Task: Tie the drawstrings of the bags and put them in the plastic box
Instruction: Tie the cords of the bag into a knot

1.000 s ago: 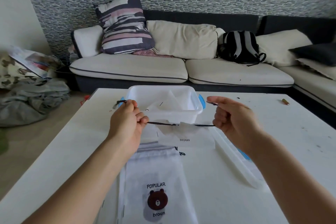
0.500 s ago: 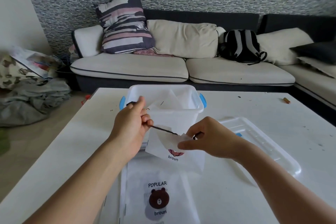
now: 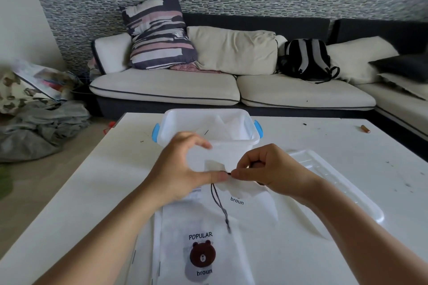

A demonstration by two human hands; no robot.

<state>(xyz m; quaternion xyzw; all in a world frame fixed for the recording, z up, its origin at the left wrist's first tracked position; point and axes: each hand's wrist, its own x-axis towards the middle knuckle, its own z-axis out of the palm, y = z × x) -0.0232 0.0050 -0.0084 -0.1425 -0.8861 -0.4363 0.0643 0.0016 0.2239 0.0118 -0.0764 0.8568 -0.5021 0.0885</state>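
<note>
Above the white table [image 3: 324, 146] I hold a small white drawstring bag [image 3: 240, 190] printed "broun". My left hand [image 3: 183, 169] and my right hand [image 3: 268, 169] meet at its gathered top, each pinching the dark drawstring [image 3: 220, 203], whose loose ends hang down from the pinch. Just behind my hands stands the clear plastic box [image 3: 208, 122] with blue handles, with white bags inside. Another white bag [image 3: 203, 245] with a brown bear and "POPULAR broun" lies flat on a stack near me.
The box's clear lid [image 3: 335, 183] lies on the table to the right of my hands. A small brown object [image 3: 365, 129] rests at the far right. Beyond the table are a sofa [image 3: 231, 90] with cushions and a black backpack [image 3: 305, 60]. Clothes [image 3: 39, 127] lie on the floor at left.
My hands were spread apart, pulling the drawstring taut. They have come together at the bag's top, and the string ends now dangle below.
</note>
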